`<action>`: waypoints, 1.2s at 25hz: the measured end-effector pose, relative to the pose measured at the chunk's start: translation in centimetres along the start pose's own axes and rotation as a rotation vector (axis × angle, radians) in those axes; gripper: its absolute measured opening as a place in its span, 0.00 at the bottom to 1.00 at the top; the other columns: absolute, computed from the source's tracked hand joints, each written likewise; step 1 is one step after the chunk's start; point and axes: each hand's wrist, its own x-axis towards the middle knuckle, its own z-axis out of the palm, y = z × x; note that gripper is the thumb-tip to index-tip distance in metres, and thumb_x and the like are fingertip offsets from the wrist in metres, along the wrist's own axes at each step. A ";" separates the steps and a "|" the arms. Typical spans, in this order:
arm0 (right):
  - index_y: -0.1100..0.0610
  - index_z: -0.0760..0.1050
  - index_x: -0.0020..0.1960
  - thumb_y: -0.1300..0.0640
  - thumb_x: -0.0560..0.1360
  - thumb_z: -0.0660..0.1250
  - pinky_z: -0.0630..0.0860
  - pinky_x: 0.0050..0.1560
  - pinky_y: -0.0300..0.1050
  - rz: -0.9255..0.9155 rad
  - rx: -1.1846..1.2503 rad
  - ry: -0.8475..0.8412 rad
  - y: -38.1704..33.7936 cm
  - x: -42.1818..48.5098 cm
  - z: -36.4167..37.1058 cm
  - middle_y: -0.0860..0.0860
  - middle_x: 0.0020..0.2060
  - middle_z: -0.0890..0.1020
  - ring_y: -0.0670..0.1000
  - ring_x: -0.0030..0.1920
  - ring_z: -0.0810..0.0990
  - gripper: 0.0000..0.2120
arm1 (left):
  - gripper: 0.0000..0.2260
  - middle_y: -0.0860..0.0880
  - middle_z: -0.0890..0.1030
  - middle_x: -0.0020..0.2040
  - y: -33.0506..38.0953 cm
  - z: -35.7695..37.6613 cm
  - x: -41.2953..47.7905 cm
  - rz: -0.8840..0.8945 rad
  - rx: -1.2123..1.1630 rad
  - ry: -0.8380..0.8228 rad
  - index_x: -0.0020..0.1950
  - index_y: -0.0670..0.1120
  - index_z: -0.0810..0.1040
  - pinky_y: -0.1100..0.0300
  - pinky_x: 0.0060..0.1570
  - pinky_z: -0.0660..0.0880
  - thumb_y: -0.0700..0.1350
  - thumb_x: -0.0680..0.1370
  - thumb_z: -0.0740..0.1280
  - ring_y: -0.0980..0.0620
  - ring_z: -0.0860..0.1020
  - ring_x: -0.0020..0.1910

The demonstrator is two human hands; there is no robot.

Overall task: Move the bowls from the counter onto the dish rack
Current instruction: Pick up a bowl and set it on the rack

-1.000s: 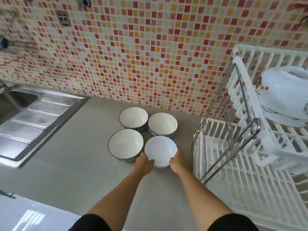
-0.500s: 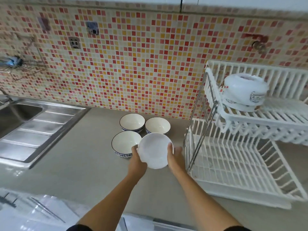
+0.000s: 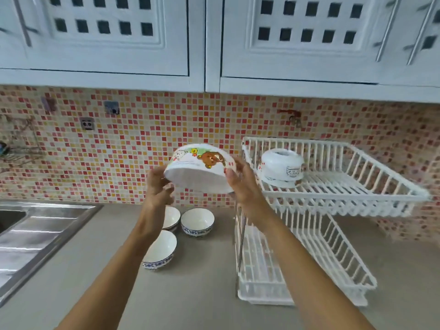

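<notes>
At the far left a steel sink [image 3: 35, 236] is set into the grey bench [image 3: 190, 294], and no task item lies on it. Further right, three blue-patterned bowls [image 3: 197, 221] are left standing upright and close together on the bench, one of them partly hidden behind the left forearm. Above them, a white bowl with cartoon bears [image 3: 201, 169] is held in the air, well clear of the bench, tipped so that its mouth is turned down and toward the camera. The grip of the left hand [image 3: 158, 184] is closed on the bowl's left rim, fingers curled round the edge; the grip of the right hand [image 3: 240, 182] is pressed against the right side, thumb over the rim. The step in hand is judged to be the carry of this bowl toward the white dish rack [image 3: 333, 201], which stands just to the right. On the rack's upper tier [image 3: 345, 186] one white bowl [image 3: 282, 167] is already set upside down near the left corner; the lower tier [image 3: 309, 258] is seen to be bare. For the next move, the bowl would need to be taken rightward over the tier's near rail, kept inverted, and lowered onto free slats beside the bowl already there, without the two being knocked together. Three bowls would then be left to move.
</notes>
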 end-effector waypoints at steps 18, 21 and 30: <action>0.46 0.42 0.77 0.47 0.61 0.79 0.53 0.76 0.55 -0.023 -0.900 -0.171 3.7 2.4 -17.0 0.44 0.78 0.47 0.47 0.77 0.49 0.58 | 0.52 0.50 0.56 0.77 -1.4 13.8 5.5 -0.004 0.804 -0.424 0.76 0.53 0.48 0.47 0.74 0.58 0.59 0.62 0.77 0.49 0.59 0.74; 0.48 0.37 0.77 0.49 0.61 0.79 0.52 0.76 0.56 -0.010 -0.959 -0.228 5.6 3.3 -16.9 0.45 0.78 0.42 0.50 0.77 0.45 0.62 | 0.58 0.48 0.48 0.79 -2.8 14.7 6.0 -0.098 0.920 -0.426 0.78 0.50 0.41 0.44 0.74 0.54 0.56 0.62 0.78 0.45 0.51 0.77; 0.51 0.34 0.77 0.51 0.63 0.78 0.60 0.74 0.54 -0.015 -1.048 -0.315 6.9 3.7 -17.6 0.50 0.78 0.42 0.55 0.77 0.54 0.61 | 0.54 0.48 0.51 0.79 -3.3 15.6 6.1 -0.139 1.043 -0.489 0.78 0.51 0.43 0.44 0.74 0.55 0.55 0.65 0.77 0.45 0.53 0.77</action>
